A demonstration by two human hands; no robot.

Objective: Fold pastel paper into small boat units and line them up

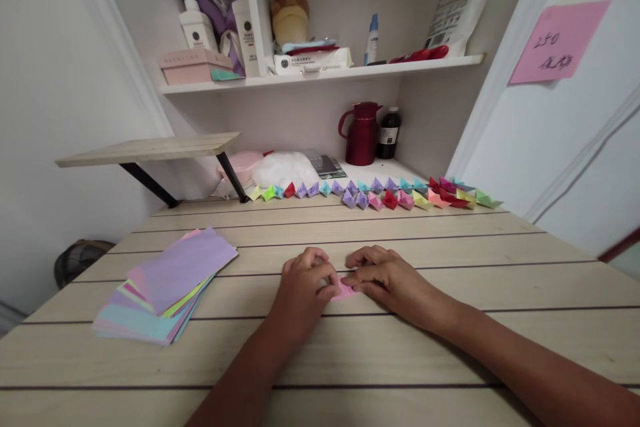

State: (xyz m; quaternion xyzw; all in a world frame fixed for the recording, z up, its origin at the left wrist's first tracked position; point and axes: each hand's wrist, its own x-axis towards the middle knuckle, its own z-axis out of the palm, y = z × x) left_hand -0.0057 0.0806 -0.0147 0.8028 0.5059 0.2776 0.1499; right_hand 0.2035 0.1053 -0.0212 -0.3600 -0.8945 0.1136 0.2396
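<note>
Paper (344, 290), pink and small, half hidden between two hands on the slatted table (375, 360).
Left hand (304, 288) pinches its near-left edge; the right hand (393, 280) lays fingers over the other side — gripping or only pressing, I cannot tell. Loose coloured sheets (185, 273) lie to the left, folded paper shapes (390, 199) crowd the back — some overlapping — and the table edge partly hides a dark object (83, 260).

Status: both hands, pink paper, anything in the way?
Left hand, right hand both at pink paper. Paper partly covered. Paper stack to the left, apart from both.
</note>
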